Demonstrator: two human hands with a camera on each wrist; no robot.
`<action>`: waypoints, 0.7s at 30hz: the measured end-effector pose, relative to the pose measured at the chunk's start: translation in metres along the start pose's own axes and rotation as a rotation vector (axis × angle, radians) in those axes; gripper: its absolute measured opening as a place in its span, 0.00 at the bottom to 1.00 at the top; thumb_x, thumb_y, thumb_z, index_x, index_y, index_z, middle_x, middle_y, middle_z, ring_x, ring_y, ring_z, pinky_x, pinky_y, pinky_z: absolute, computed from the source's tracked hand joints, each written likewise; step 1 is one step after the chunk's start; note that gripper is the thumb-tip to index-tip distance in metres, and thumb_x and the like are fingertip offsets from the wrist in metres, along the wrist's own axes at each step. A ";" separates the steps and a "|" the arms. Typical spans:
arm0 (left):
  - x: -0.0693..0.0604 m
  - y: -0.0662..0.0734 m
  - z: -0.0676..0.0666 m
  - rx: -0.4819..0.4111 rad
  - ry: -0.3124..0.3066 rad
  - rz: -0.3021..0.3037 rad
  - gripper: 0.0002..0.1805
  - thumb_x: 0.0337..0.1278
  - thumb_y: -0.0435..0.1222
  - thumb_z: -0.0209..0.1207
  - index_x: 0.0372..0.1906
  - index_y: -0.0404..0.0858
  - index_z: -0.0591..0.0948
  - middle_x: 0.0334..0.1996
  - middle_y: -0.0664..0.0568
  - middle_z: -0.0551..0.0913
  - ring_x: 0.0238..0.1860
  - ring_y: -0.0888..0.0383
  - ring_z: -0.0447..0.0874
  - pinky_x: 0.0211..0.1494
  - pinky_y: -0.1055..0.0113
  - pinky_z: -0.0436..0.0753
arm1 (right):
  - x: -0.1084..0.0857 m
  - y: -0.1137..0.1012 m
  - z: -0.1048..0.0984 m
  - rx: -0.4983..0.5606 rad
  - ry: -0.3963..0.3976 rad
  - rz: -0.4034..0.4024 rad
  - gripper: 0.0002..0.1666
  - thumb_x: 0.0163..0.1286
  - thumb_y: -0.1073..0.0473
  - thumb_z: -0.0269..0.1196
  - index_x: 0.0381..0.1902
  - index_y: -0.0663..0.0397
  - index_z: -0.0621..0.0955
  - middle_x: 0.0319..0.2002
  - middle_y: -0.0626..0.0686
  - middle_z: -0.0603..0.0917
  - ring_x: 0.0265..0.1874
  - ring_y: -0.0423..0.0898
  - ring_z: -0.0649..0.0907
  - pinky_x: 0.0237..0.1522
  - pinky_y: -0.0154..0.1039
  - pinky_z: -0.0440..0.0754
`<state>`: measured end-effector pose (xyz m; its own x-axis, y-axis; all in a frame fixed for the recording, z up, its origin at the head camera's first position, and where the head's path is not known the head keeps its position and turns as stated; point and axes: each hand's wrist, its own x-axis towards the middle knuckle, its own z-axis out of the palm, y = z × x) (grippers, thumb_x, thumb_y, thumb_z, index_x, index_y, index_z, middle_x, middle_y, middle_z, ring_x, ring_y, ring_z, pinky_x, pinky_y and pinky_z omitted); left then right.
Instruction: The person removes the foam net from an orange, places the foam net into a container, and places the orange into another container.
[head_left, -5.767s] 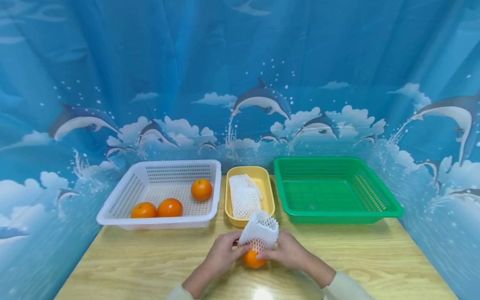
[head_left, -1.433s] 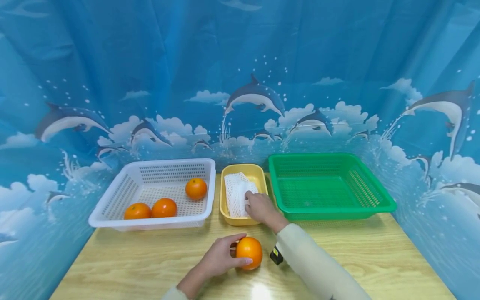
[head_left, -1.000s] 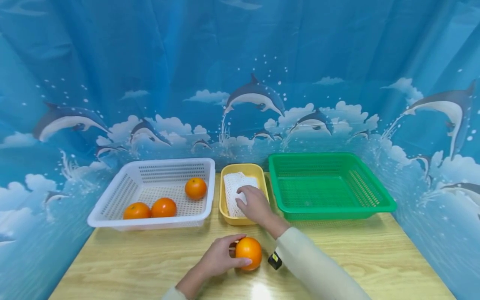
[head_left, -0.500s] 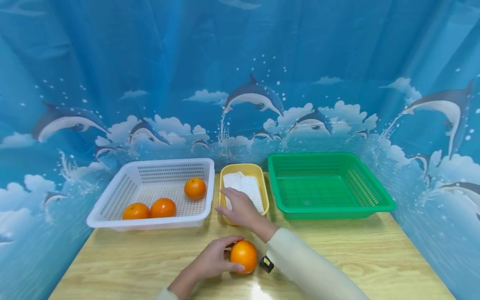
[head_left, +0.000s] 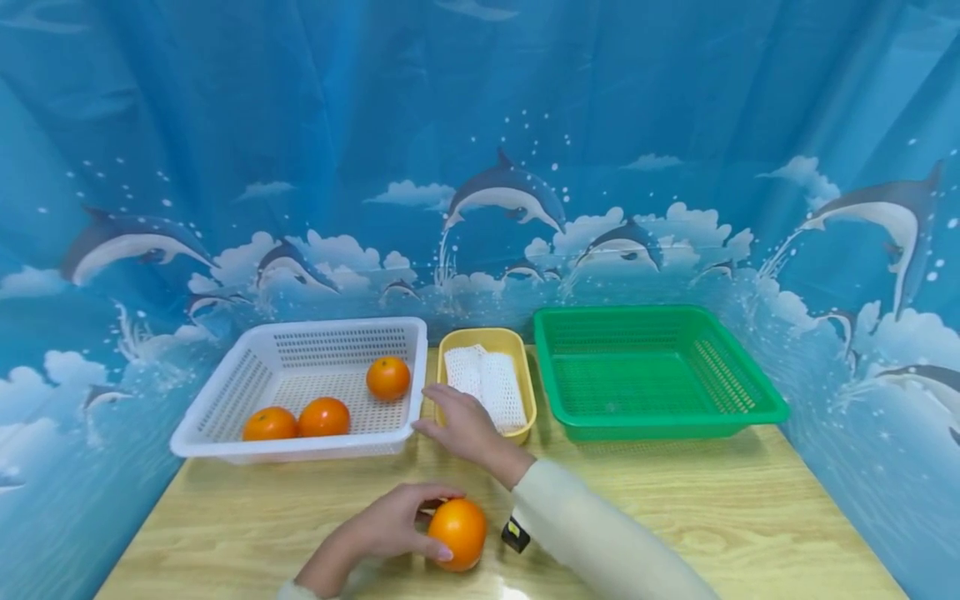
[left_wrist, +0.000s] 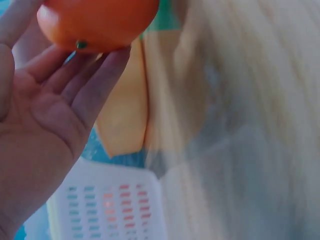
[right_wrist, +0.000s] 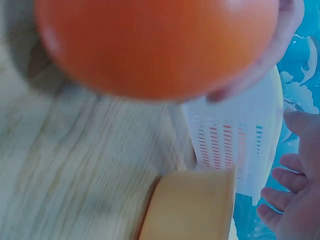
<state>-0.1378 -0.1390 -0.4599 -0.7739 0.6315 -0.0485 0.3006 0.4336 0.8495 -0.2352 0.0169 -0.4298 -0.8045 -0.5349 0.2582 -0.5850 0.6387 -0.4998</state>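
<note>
My left hand (head_left: pixel 386 525) grips a bare orange (head_left: pixel 457 534) low over the front of the table, thumb on the near side. In the left wrist view the fingers curl under the orange (left_wrist: pixel 100 22), with its green stem spot showing. My right hand (head_left: pixel 468 427), fingers extended and holding nothing, hovers between the yellow tray (head_left: pixel 531 400) and the white basket (head_left: pixel 225 417). White foam net sleeves (head_left: pixel 501 392) lie in the yellow tray, partly behind that hand. Three oranges rest in the white basket, one of them (head_left: pixel 388 378) near its right wall.
A green basket (head_left: pixel 558 400) stands at the right on the wooden table (head_left: pixel 675 500). By the right sleeve shows a small black object (head_left: pixel 515 534) with a yellow mark. A blue dolphin-print curtain (head_left: pixel 480 125) hangs behind and at both sides.
The foam net around the held orange earlier is off it. My right hand has moved left from the yellow tray toward the white basket. The left hand has shifted the orange left and nearer.
</note>
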 end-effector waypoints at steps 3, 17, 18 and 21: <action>-0.009 0.001 -0.009 -0.029 -0.048 0.000 0.36 0.47 0.41 0.73 0.62 0.33 0.74 0.58 0.46 0.79 0.56 0.58 0.78 0.57 0.69 0.79 | 0.001 -0.003 0.002 -0.010 -0.012 -0.008 0.32 0.69 0.45 0.61 0.65 0.57 0.73 0.66 0.55 0.74 0.64 0.50 0.73 0.66 0.47 0.70; -0.036 0.019 -0.058 -0.107 -0.023 0.079 0.33 0.57 0.36 0.66 0.66 0.32 0.70 0.60 0.43 0.77 0.55 0.63 0.78 0.56 0.69 0.80 | 0.006 -0.007 0.003 -0.101 -0.011 -0.032 0.30 0.69 0.44 0.61 0.62 0.56 0.77 0.64 0.53 0.75 0.64 0.48 0.74 0.66 0.43 0.71; -0.037 0.019 -0.062 -0.133 -0.016 0.082 0.32 0.58 0.35 0.65 0.67 0.31 0.69 0.61 0.42 0.77 0.55 0.62 0.78 0.56 0.69 0.80 | 0.006 -0.007 0.003 -0.105 -0.017 -0.028 0.30 0.69 0.44 0.61 0.62 0.56 0.77 0.64 0.53 0.75 0.64 0.48 0.74 0.66 0.43 0.71; -0.040 0.017 -0.072 -0.227 0.017 0.088 0.32 0.61 0.33 0.62 0.68 0.28 0.66 0.62 0.38 0.74 0.55 0.61 0.78 0.56 0.69 0.80 | 0.006 -0.008 0.002 -0.098 -0.040 -0.014 0.31 0.69 0.44 0.61 0.63 0.56 0.76 0.66 0.53 0.74 0.65 0.48 0.72 0.67 0.43 0.69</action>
<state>-0.1421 -0.2031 -0.4054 -0.7598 0.6490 0.0382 0.2358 0.2204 0.9465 -0.2352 0.0071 -0.4258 -0.7925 -0.5646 0.2307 -0.6051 0.6806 -0.4130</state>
